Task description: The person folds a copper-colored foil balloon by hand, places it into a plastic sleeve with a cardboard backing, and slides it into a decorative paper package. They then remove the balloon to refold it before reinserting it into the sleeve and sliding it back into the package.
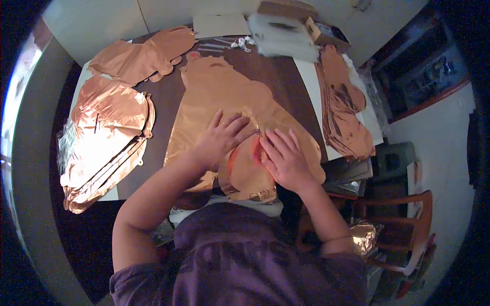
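A large copper-coloured foil sheet (224, 92) with a rounded outline lies flat on the dark table (296, 86) in front of me. My left hand (224, 136) rests on its lower middle, fingers spread. To the right of it, my right hand (285, 157) lies on the same foil with its fingers stretched out, next to a small red patch (256, 150). The fingertips of both hands come close together at a crease. Whether anything thin is under the fingers cannot be made out.
Stacked copper foil pieces (112, 112) lie on the left, more foil (143, 53) at the back left and a folded stack (344, 102) on the right. Clear plastic (283, 38), white scraps (242, 44) and an open box (326, 33) are at the back. A wooden chair (421, 224) stands lower right.
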The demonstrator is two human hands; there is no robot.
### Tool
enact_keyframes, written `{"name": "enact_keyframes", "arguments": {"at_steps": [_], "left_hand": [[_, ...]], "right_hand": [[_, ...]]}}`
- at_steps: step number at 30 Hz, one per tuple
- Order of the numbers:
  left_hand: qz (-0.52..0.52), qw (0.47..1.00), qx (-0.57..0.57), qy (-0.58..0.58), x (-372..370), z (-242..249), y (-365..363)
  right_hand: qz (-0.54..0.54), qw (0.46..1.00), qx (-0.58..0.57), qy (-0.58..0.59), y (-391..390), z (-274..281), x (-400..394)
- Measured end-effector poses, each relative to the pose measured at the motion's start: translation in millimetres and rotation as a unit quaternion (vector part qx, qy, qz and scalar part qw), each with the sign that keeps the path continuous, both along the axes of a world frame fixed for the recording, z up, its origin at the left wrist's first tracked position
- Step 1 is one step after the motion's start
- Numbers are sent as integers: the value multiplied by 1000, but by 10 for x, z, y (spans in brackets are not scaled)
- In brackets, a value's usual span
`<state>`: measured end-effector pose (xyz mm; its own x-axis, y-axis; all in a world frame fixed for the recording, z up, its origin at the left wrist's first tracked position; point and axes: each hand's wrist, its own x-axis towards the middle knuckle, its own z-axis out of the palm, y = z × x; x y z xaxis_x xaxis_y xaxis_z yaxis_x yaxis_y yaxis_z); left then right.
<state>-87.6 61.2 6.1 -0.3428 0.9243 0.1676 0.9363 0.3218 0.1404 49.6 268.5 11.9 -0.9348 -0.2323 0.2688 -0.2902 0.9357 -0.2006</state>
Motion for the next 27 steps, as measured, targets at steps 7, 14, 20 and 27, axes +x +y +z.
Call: {"name": "enact_keyframes", "arguments": {"at_steps": [7, 14, 20, 27], "left_hand": [[-2, 999, 52, -14, 7, -63, 3], [6, 951, 196, -237, -76, 284, -4], [-64, 991, 71, -88, 141, -19, 139], [-56, 992, 55, -99, 108, -2, 85]], "right_hand": [[0, 999, 14, -43, 1, -19, 3], [-26, 997, 27, -67, -33, 46, -8], [-28, 994, 54, -95, -15, 41, -21], [-10, 996, 55, -73, 2, 175, 121]]}}
